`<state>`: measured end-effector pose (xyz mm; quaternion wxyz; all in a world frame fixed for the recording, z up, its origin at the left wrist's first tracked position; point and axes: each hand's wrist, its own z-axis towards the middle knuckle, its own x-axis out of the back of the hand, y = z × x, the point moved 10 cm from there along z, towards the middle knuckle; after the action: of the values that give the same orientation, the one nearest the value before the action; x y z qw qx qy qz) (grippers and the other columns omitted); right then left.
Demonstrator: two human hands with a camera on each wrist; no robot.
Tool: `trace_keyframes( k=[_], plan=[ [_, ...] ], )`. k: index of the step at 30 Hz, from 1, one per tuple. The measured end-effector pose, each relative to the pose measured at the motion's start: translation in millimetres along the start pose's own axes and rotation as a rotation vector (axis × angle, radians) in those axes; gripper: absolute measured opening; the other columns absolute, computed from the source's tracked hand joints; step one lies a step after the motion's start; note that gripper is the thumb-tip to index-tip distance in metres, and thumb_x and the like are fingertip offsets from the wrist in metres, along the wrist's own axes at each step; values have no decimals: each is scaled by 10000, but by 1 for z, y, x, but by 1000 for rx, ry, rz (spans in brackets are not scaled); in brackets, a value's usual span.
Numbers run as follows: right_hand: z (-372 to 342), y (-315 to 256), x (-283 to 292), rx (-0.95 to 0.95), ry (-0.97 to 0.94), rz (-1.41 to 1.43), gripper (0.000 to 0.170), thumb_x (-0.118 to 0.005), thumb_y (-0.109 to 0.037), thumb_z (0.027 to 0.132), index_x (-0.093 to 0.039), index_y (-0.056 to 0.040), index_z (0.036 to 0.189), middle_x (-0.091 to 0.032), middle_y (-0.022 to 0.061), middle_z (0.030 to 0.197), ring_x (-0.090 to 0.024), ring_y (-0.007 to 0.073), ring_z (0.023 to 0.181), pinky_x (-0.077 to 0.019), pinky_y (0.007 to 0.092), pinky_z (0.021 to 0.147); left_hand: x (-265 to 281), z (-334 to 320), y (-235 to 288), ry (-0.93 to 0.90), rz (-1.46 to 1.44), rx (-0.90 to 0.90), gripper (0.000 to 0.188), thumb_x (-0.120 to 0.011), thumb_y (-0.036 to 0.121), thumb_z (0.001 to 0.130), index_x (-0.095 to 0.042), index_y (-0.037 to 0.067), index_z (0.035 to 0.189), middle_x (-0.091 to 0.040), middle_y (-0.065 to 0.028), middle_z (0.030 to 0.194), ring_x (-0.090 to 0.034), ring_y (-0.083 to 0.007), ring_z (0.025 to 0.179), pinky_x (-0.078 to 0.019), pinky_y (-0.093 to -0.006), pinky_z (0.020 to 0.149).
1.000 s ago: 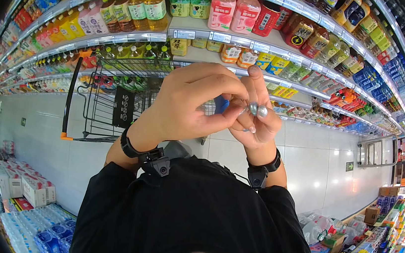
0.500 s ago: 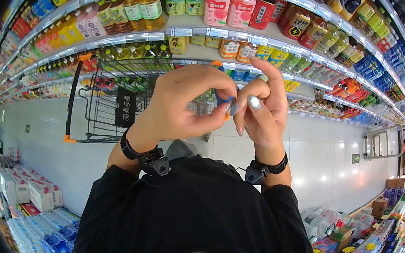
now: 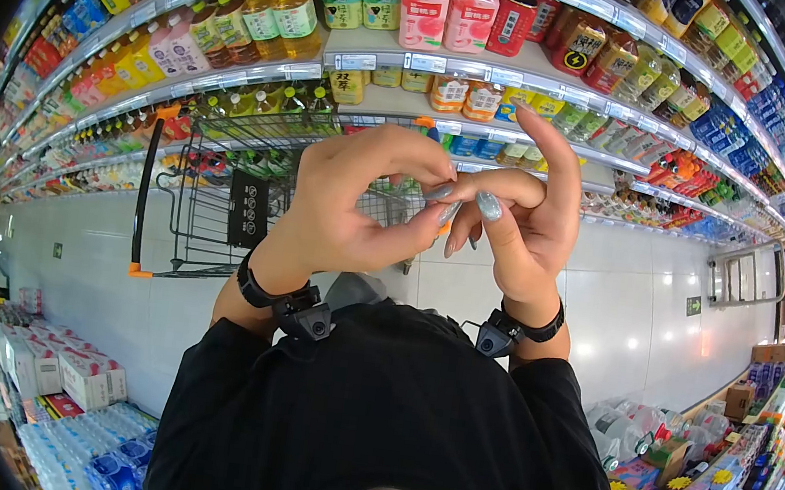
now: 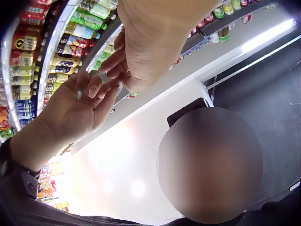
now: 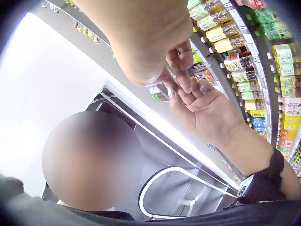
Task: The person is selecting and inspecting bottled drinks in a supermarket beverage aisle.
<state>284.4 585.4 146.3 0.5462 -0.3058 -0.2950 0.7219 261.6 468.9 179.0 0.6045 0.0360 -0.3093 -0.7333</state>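
Both hands meet in front of the chest in the head view. The left hand (image 3: pixel 350 192) comes in from the left, its thumb and index finger pinching the tip of a bent finger of the right hand (image 3: pixel 535 223). On the right hand the index finger points up, while the thumb lies close to the bent finger and the other fingers curl loosely. Its nails (image 3: pixel 489 205) are silver and glittery. In the left wrist view the right hand (image 4: pixel 77 110) faces its palm to the camera, and the right wrist view shows the left hand (image 5: pixel 209 113) touching the right fingers.
A black wire shopping cart (image 3: pixel 209 200) with orange corners stands at the left, before shelves of bottled drinks (image 3: pixel 424 11). White cartons (image 3: pixel 92 375) and wrapped water packs (image 3: pixel 80 442) lie low left. Large clear bottles (image 3: pixel 619 426) are low right; a metal trolley (image 3: pixel 747 276) stands far right.
The right hand has shifted right and turned, its index finger rising more. The left fingertips parted from the right fingers' cluster and now pinch one bent fingertip.
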Motion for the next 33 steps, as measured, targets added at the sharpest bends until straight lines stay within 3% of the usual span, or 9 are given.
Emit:
trace_keyframes(
  k=[8, 14, 28, 31, 33],
  plan=[
    [1, -1, -4, -4, 9, 14, 577, -474, 10, 878, -150, 47, 1355, -638, 177, 935, -583, 140, 624, -492, 228, 529, 3, 0, 20, 29, 93, -275, 278, -681, -38, 630, -615, 77, 874, -633, -46, 691, -582, -169, 547, -426, -262, 472],
    [0, -3, -5, 5, -6, -46, 560, -478, 5, 881, -172, 50, 1348, -642, 175, 932, -590, 135, 641, -488, 219, 525, 0, -4, 20, -22, 96, -282, 260, -642, -59, 691, -574, 67, 908, -623, -96, 689, -573, -202, 548, -442, -304, 505],
    [-4, -11, -8, 54, -15, -108, 541, -472, 15, 880, -187, 58, 1338, -650, 171, 926, -597, 137, 653, -492, 214, 520, -1, -7, 26, -24, 108, -305, 227, -636, -41, 712, -569, 69, 898, -633, -110, 708, -580, -207, 546, -461, -304, 507],
    [-3, -11, -5, 48, 57, -148, 566, -494, -54, 882, -170, 83, 1325, -640, 196, 820, -594, 194, 504, -490, 250, 455, -2, -7, 27, -32, 113, -313, 215, -637, -38, 715, -571, 68, 890, -634, -113, 708, -581, -211, 544, -465, -306, 510],
    [-4, -12, -5, 50, 56, -152, 562, -491, -54, 884, -170, 82, 1325, -641, 195, 824, -594, 195, 505, -492, 251, 458, -2, -8, 27, -26, 108, -320, 210, -638, -35, 718, -570, 67, 889, -634, -116, 709, -583, -214, 545, -467, -307, 511]
  ],
)
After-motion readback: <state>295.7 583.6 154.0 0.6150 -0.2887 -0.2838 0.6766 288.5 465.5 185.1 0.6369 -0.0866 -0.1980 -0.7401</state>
